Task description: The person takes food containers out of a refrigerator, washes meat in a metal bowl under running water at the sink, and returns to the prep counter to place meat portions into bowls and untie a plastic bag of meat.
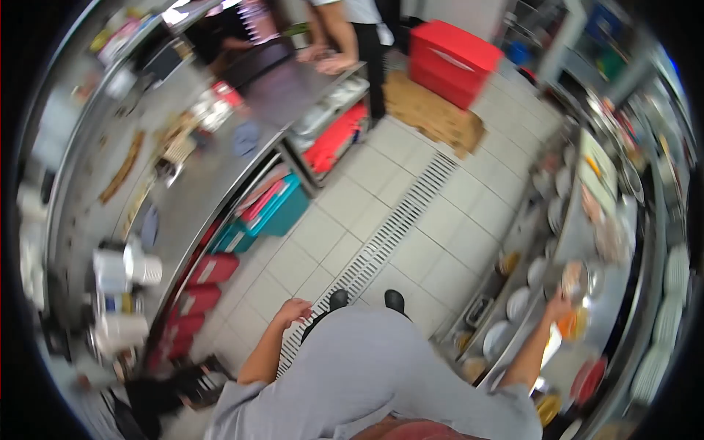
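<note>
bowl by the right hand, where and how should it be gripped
The near rim of the bowl, probably, coming from the wearer's side: it looks round and open-topped, and the right hand is at that edge. Blur hides the finger contact.

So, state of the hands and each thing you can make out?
Bare left hand: empty, fingers loosely curled
Bare right hand: at the round container, grip unclear
Round container with pinkish contents: uncovered, as far as the blur shows
Red box-shaped plastic bin: upright, looks shut
Brown cardboard sheet: flat on the floor
Slotted metal drain grate: seated in the floor
White plates at far right: stacked
</note>
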Available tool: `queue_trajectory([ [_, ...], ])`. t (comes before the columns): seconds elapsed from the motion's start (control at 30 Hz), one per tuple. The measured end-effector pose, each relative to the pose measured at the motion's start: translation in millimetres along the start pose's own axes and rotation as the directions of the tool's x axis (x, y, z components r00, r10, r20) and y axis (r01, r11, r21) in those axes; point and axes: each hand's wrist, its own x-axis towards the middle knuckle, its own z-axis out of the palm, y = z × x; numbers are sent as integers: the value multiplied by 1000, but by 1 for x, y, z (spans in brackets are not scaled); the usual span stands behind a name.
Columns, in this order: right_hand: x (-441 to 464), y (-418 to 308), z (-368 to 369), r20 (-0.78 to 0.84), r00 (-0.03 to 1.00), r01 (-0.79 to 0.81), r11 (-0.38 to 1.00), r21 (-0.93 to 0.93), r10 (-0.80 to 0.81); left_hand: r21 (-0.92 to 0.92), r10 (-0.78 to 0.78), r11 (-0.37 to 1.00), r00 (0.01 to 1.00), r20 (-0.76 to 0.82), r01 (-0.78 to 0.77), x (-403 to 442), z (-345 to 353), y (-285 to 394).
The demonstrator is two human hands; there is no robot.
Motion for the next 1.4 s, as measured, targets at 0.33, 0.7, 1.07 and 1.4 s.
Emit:
queue_trajectory([
  [0.33, -71, -59, 26, 179, 953, 192, 944, 268, -245, -89, -161, 986, 959, -233, 144, -37, 27, -74],
  [0.7, -409, -517, -216, -337, -223, -940, 293, -173, -915, -447, -290, 878, 933, -214, 170, -80, 53, -252],
  [1.07, -696, -548, -374, -771, -239, -648, 689, -325, -590, -952, -565, 268, 776, -279, -148, -202, 131, -429],
  [1.4, -841, -557, -422, -871, -225, -423, 849, -318, -438, -960, -670, -14, 715, -198, -278, -227, 152, -428],
])
